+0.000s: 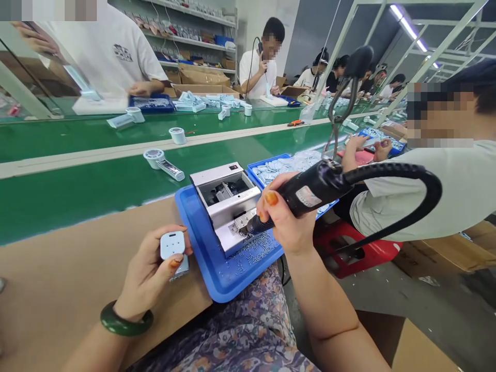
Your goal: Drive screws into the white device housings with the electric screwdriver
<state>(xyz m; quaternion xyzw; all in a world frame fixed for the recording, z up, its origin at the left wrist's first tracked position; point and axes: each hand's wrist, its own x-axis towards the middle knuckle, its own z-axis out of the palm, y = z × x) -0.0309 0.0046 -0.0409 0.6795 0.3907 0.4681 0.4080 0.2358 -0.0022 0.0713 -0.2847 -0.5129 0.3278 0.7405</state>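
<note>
Seen from my remote post, the right hand (289,222) grips a black power driver (298,194), its nose angled down over a silver machine (234,200) standing in a blue tray (209,268); the left hand (145,266) pinches a pale-blue plastic piece (172,245) just left of that tray, above the brown table (85,279). Whether the driver's tip touches the machine I cannot tell (the two dark shapes run together in my view). As I judge it, a slanted or off-centre tip could slip against the machine's metal block, and a knock from the driver could scatter the loose screws (259,248) lying in the tray. The piece could also twist or drop, I reckon, should the left thumb, pressing only near its lower edge, slacken. It looks smooth and round-cornered, with a dark slot near its top and several small dark holes; another blue part shows beneath the thumb, and whether the two are joined I cannot make out.
</note>
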